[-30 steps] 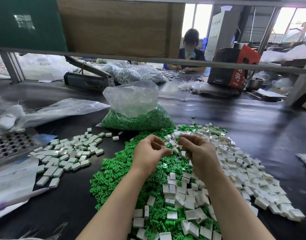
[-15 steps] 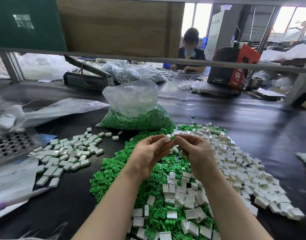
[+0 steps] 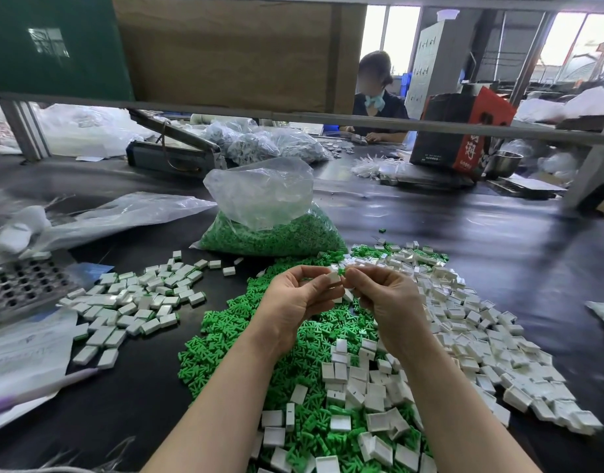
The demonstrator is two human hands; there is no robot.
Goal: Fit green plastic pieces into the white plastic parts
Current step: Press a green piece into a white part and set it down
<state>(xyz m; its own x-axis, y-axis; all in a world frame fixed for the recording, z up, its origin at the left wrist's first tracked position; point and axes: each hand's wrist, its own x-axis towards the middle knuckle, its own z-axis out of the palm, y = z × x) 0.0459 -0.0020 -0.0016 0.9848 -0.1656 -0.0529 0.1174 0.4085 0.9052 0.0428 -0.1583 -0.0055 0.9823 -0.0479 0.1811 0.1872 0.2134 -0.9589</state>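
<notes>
Head view: raised above the heaps, left hand (image 3: 299, 298) pinched on a white plastic part (image 3: 334, 277), fingers curled round it; right hand (image 3: 384, 295) pinched on a green plastic piece (image 3: 341, 271), held against the white part's upper edge. Judged as mid-insertion, green piece not yet seated as far as could be told, the joint being small and partly hidden by fingertips. Below the wrists, spread on the dark bench (image 3: 498, 254), a heap of loose green pieces (image 3: 225, 329) mixed toward the right with a broad heap of empty white parts (image 3: 464, 336). To the left, well apart from both heaps, a smaller pile of finished parts (image 3: 133, 302), white with green showing at their edges. Behind the heaps, an open plastic bag of green pieces (image 3: 270, 230), mostly full. At the far left, a perforated metal tray (image 3: 20, 288) and crumpled clear bags (image 3: 116, 216). Across the bench, another worker (image 3: 379, 100) seated beside a red and black carton (image 3: 464, 131). Judged early in the job: finished pile far smaller than the unfilled heaps, with the bag untouched besides.
</notes>
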